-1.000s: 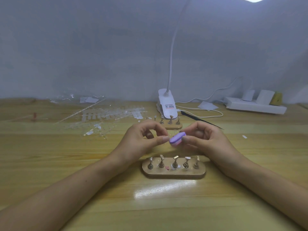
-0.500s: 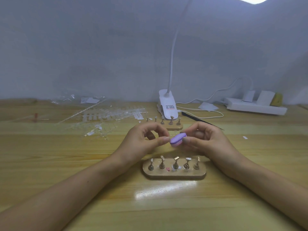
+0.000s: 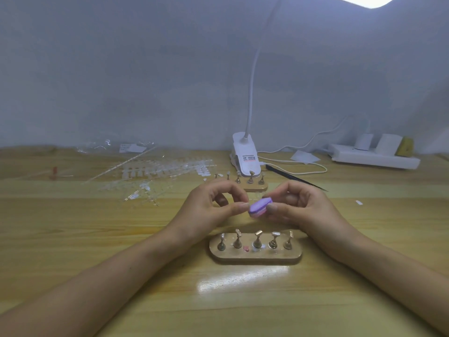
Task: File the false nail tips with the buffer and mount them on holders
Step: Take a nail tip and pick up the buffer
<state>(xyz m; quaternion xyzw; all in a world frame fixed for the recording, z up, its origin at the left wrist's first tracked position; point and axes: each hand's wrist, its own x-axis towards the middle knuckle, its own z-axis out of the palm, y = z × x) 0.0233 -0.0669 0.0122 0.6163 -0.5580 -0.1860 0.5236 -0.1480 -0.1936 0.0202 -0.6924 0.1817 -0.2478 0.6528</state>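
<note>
Two hands are held at 12 o'clock of the rack (image 3: 255, 257): the buffer (image 3: 260, 206) is pinched by the right hand (image 3: 298, 207), and a nail tip, too small to be seen, apparently by the left hand (image 3: 206, 210). The tip is judged light, slippery and brittle, so its sides should be gripped.

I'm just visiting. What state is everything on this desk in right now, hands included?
buffer, gripped by the right hand, off the table
left hand, fingertips pinched at the buffer; what they hold is too small to tell
lamp, switched on
near holder stand, flat on the table, five holders standing
power strip, plugs inserted
tweezers, lying on the table
</note>
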